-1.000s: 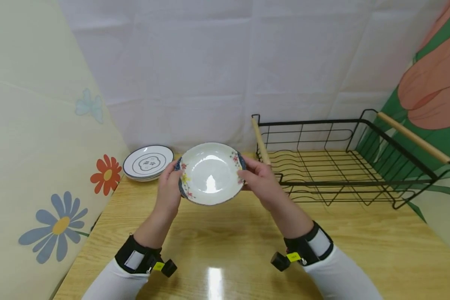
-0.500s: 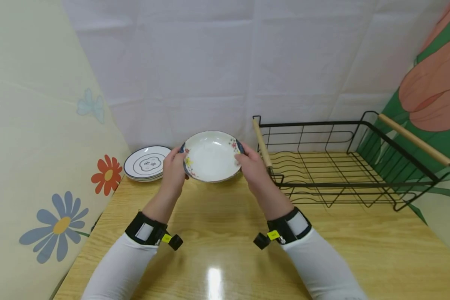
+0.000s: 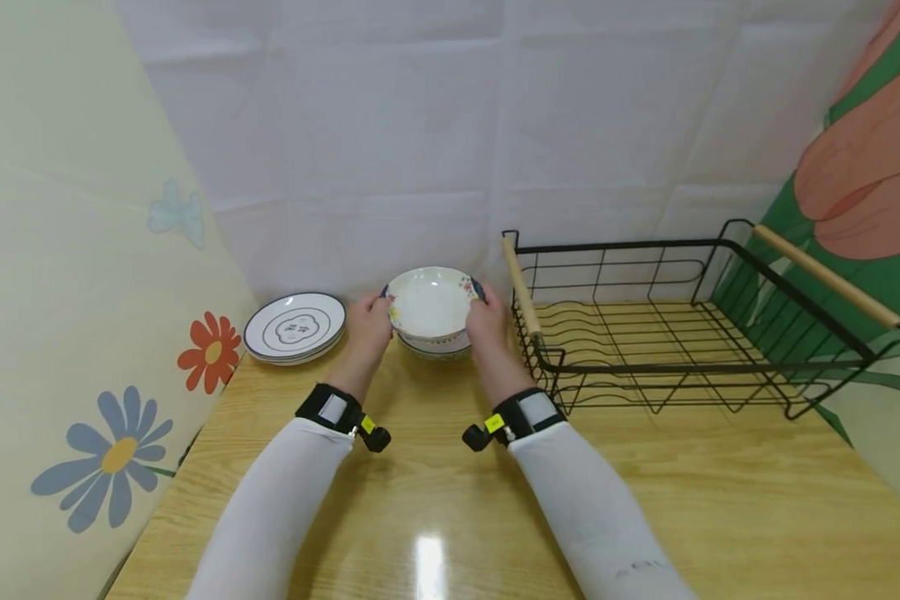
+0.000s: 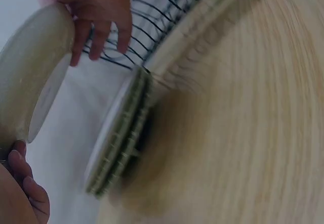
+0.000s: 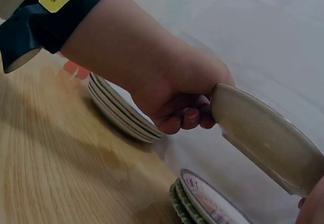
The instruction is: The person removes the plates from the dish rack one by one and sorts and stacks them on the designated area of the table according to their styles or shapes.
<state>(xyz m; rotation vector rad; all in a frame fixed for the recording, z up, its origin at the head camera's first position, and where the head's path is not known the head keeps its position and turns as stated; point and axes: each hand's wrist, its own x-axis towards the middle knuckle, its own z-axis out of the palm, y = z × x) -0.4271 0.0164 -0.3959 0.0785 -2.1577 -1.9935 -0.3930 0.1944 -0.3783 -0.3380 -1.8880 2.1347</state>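
Note:
Both hands hold a white plate (image 3: 431, 304) with a floral, dark-blue-edged rim, one at each side. My left hand (image 3: 369, 327) pinches its left edge and my right hand (image 3: 487, 321) its right edge, thumbs on top. In the left wrist view the plate's pale underside (image 4: 35, 57) hangs in the air, with the right hand's fingers beneath it. Directly below, apart from it, lies a short stack of plates with green scalloped edges (image 4: 119, 133). The right wrist view shows a coloured pattern on that stack's top plate (image 5: 210, 196).
A stack of white plates with dark rims (image 3: 294, 328) stands at the left. On the right is a black wire dish rack (image 3: 690, 367) with wooden handles. A white cloth (image 3: 390, 150) hangs behind the wooden table (image 3: 420, 492).
Both hands have carried the floral plate away from me toward the back of the table. It now hangs over the green-edged stack, and the hands have drawn closer together.

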